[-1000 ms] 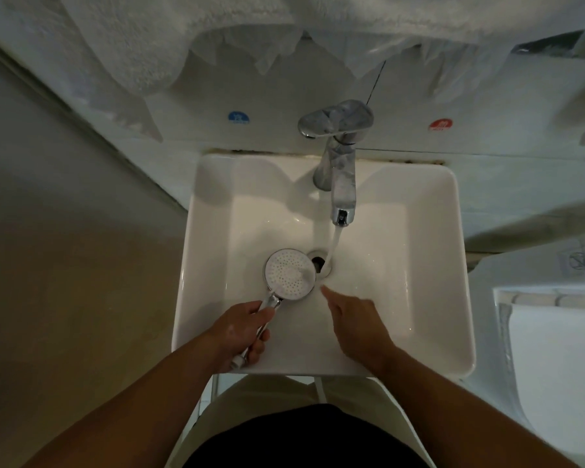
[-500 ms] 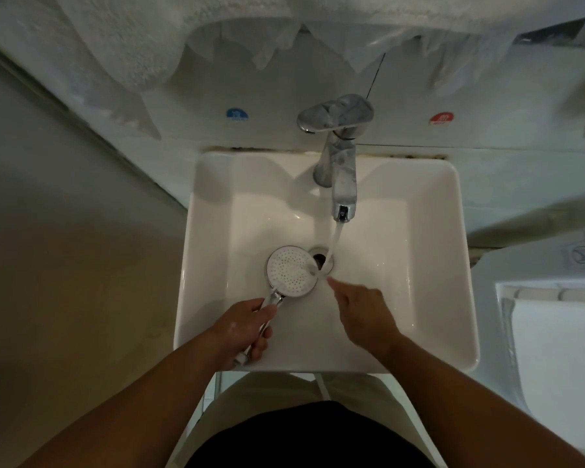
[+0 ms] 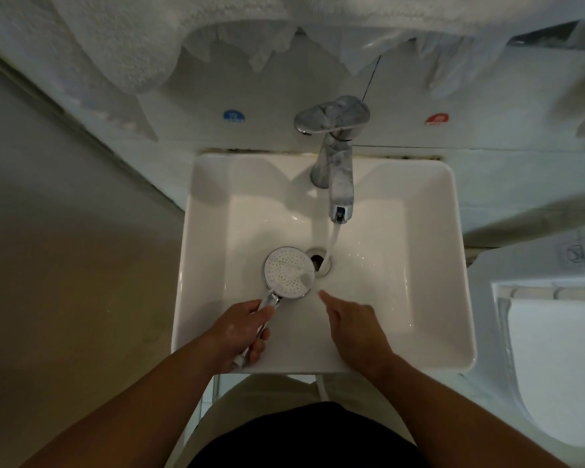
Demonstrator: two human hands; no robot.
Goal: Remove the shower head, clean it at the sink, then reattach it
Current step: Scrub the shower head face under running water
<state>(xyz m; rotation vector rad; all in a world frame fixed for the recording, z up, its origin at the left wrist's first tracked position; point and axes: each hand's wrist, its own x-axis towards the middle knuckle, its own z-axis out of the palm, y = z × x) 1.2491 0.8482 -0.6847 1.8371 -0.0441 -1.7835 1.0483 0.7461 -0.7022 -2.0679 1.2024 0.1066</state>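
Note:
The round shower head (image 3: 289, 272), white dotted face up, is over the white square sink (image 3: 429, 265), just left of the drain (image 3: 318, 260). My left hand (image 3: 242, 332) grips its chrome handle. My right hand (image 3: 353, 324) hovers inside the basin to the right of the head, holding nothing, one finger pointing toward the head's lower right edge without clearly touching it. Water runs from the chrome faucet (image 3: 338, 177) down into the drain beside the head.
White towels (image 3: 132, 38) hang above the sink against the wall, with blue (image 3: 233, 116) and red (image 3: 437, 119) stickers below them. A white toilet (image 3: 554, 366) stands at the right. Bare floor lies to the left.
The shower head has stayed by the drain, tilting slightly. My right hand reached toward the stream and head, then drew back a little, its finger still near the head's edge.

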